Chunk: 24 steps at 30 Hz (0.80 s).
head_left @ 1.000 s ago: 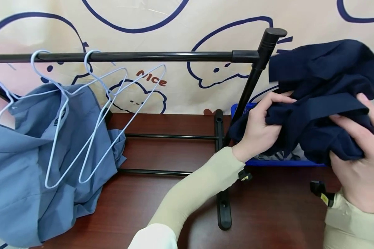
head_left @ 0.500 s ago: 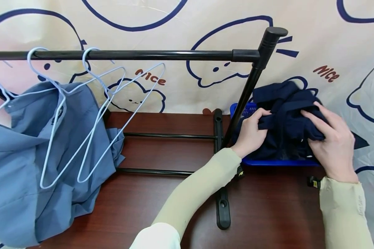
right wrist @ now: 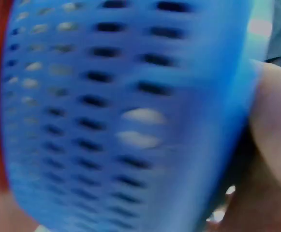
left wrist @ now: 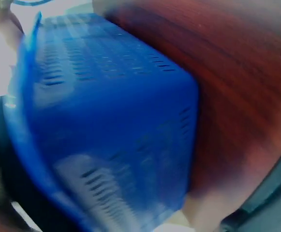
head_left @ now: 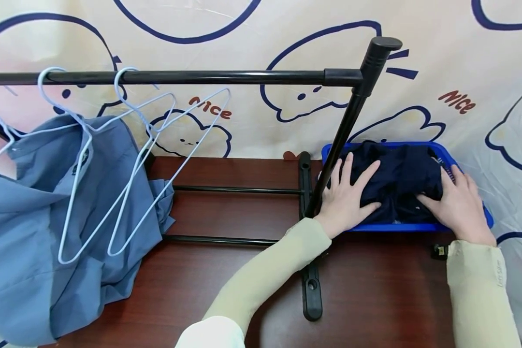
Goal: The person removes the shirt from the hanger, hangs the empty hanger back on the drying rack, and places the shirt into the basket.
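Dark navy cloth (head_left: 402, 176), bundled up, lies inside a blue plastic basket (head_left: 396, 227) at the right of the head view. My left hand (head_left: 344, 197) rests on the cloth's left end with fingers spread, behind the slanting rack post. At the other end, my right hand (head_left: 461, 205) lies over the basket's right side, its thumb touching the cloth. Both wrist views are blurred: the left one shows the basket's slotted outer wall (left wrist: 121, 111), the right one the perforated side (right wrist: 188, 125) with part of a hand at its edge.
A black clothes rack (head_left: 226, 77) stands left of the basket, its foot (head_left: 312, 295) on the dark red-brown table (head_left: 374, 290). Pale blue wire hangers (head_left: 126, 208) hang from its bar. A blue-grey garment (head_left: 95, 217) hangs at the left. Behind is a printed cartoon backdrop (head_left: 243, 121).
The navy cloth has gone down from above the basket into it. Both hands have let go of their grip and now lie with loosened fingers on it.
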Available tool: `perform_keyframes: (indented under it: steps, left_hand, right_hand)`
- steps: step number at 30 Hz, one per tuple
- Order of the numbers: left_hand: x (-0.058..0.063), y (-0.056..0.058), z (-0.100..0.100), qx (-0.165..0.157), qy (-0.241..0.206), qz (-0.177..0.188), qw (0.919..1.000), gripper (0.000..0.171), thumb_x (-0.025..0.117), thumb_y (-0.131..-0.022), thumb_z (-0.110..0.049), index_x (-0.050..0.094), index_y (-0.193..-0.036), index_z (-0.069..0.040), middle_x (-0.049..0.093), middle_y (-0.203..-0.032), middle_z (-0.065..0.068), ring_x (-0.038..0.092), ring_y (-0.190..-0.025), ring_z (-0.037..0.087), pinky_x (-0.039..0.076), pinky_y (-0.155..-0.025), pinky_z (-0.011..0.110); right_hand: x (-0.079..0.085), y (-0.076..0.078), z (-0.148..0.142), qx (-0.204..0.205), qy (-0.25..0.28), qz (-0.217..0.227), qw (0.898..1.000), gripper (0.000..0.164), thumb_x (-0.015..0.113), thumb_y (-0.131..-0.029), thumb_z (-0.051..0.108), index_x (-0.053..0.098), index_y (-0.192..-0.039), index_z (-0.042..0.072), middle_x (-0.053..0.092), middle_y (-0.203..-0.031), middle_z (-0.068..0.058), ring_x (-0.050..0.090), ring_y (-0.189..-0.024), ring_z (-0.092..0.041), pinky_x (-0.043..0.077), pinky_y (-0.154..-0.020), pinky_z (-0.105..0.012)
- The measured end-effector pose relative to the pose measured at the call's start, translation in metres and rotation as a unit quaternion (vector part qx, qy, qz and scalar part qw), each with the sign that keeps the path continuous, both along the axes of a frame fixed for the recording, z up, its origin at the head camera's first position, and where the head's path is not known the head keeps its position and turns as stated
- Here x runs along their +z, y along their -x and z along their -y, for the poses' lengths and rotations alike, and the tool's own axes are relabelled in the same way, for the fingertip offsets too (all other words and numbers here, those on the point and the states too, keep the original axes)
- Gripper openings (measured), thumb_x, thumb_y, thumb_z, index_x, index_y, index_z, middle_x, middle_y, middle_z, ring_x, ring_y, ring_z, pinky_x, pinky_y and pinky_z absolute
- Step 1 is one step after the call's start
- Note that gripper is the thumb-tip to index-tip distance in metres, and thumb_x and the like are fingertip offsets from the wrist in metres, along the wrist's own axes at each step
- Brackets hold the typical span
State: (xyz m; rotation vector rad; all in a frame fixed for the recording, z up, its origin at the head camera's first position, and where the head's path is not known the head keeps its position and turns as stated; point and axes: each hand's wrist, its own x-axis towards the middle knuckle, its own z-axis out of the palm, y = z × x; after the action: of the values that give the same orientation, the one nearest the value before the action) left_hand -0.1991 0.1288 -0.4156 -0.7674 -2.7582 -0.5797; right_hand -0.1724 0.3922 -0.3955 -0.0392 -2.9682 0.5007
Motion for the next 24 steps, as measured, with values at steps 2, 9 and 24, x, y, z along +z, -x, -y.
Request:
perform_keyframes:
  steps: [2, 9, 24]
  left_hand:
    - [0.002, -0.01, 0.002, 0.004, 0.005, -0.001, 1.0, 0.099, 0.051, -0.077, -0.072, -0.015, -0.145, -0.043, -0.025, -0.151, 0.004, -0.02, -0.137, 0.028, 0.036, -0.091, 0.06]
    - [0.002, -0.031, 0.002, -0.006, 0.064, 0.014, 0.9978, 0.102, 0.048, -0.078, -0.073, -0.024, -0.142, -0.041, -0.033, -0.148, 0.003, -0.028, -0.133, 0.034, 0.03, -0.092, 0.066]
    - [0.001, 0.023, -0.016, -0.089, 0.213, 0.072, 0.9704, 0.083, 0.05, -0.077, -0.074, 0.002, -0.142, -0.056, -0.009, -0.155, -0.005, -0.007, -0.14, 0.022, 0.028, -0.103, 0.046]
  right_hand:
    - [0.008, -0.008, 0.003, -0.016, 0.012, 0.022, 1.0, 0.098, 0.061, -0.085, 0.05, -0.003, -0.151, 0.014, -0.01, -0.149, -0.03, -0.008, -0.13, -0.055, 0.004, -0.093, -0.073]
    - [0.041, -0.026, 0.027, 0.003, 0.113, 0.028, 0.993, 0.101, 0.062, -0.086, 0.047, -0.018, -0.145, 0.032, -0.031, -0.147, -0.006, -0.028, -0.13, -0.038, -0.009, -0.095, -0.068]
    - [-0.017, 0.025, 0.024, 0.043, 0.033, 0.137, 0.989, 0.09, 0.034, -0.093, 0.062, 0.024, -0.139, -0.015, 0.002, -0.144, -0.039, -0.015, -0.132, -0.048, -0.014, -0.097, -0.063]
